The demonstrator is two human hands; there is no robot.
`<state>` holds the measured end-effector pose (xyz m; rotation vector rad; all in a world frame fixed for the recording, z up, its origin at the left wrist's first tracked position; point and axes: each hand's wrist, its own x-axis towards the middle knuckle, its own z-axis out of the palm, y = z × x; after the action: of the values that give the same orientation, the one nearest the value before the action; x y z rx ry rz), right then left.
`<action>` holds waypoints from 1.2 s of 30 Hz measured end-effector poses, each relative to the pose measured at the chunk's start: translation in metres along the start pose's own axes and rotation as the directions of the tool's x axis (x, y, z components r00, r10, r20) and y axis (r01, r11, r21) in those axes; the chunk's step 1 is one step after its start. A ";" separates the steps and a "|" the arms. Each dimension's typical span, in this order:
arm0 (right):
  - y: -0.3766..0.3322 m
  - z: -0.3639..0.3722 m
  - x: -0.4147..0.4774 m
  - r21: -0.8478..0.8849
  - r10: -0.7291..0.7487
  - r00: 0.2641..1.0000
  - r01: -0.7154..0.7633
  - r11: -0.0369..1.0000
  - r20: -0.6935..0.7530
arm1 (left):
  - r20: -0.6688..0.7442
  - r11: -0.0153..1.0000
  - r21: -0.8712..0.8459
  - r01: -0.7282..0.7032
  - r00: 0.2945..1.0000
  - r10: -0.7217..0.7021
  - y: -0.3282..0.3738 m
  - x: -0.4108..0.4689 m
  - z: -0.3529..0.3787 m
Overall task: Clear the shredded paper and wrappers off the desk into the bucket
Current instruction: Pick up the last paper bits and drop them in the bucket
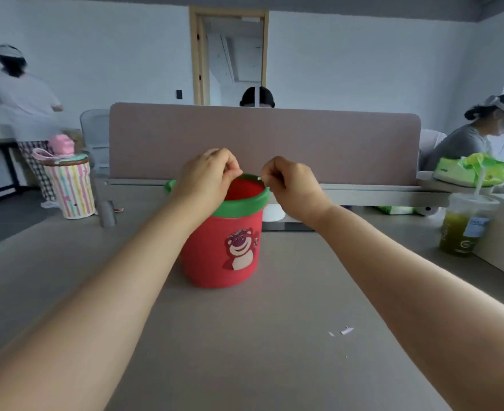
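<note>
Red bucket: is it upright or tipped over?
Upright: the red bucket stands on its base on the desk, green rim on top, mouth facing up. The right hand pinches a paper scrap over it.

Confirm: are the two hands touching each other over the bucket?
Apart. Head view shows the bucket's green rim and partition between the left hand and right hand.

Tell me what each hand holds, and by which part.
The right hand pinches a white paper scrap at one end, over the red bucket. The left hand has curled fingers; any contents cannot be told.
</note>
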<state>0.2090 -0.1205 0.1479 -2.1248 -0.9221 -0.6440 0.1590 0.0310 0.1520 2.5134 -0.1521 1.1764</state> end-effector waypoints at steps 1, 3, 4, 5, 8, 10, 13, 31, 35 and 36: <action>-0.003 0.007 0.013 -0.016 -0.012 1.000 0.013 1.000 0.017 | 0.054 0.999 0.042 0.026 0.998 -0.028 -0.006 0.007 -0.003; -0.003 0.019 0.031 -0.063 -0.006 0.996 0.012 0.998 0.089 | 0.172 0.995 0.078 0.060 0.982 -0.072 -0.018 0.015 -0.006; -0.002 0.023 0.035 -0.082 0.009 0.992 0.001 0.997 0.123 | 0.216 0.994 0.080 0.068 0.973 -0.084 -0.024 0.016 -0.007; -0.001 0.026 0.037 -0.093 0.025 0.989 -0.012 0.996 0.146 | 0.248 0.994 0.081 0.072 0.965 -0.090 -0.029 0.016 -0.009; 0.003 0.031 0.036 -0.094 0.059 0.989 -0.046 0.994 0.136 | 0.280 0.994 0.100 0.042 0.958 -0.069 -0.040 0.012 -0.013; 0.003 0.032 0.034 -0.079 0.090 0.990 -0.082 0.994 0.108 | 0.259 0.995 0.086 0.040 0.964 -0.061 -0.041 0.009 -0.013; 0.004 0.030 0.030 -0.089 0.104 0.994 -0.101 0.991 0.029 | 0.207 0.998 0.035 0.057 0.976 -0.063 -0.037 0.005 -0.010; 0.062 -0.039 -0.096 -0.098 0.202 0.978 -0.195 0.976 0.057 | 0.213 0.956 -0.231 -0.182 0.949 0.232 0.054 -0.058 0.048; 0.091 -0.050 -0.149 -0.257 0.377 0.855 -0.298 0.919 0.357 | 0.605 0.969 -0.193 -0.153 0.759 0.240 0.067 -0.093 0.090; 0.094 -0.049 -0.159 -0.267 0.399 0.818 -0.310 0.912 0.414 | 0.675 0.971 -0.187 -0.146 0.699 0.235 0.069 -0.099 0.097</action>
<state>0.1759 -0.2694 0.0327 -2.5965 -0.6814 -0.0221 0.1478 -0.0741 0.0387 2.7432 -0.6698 0.1886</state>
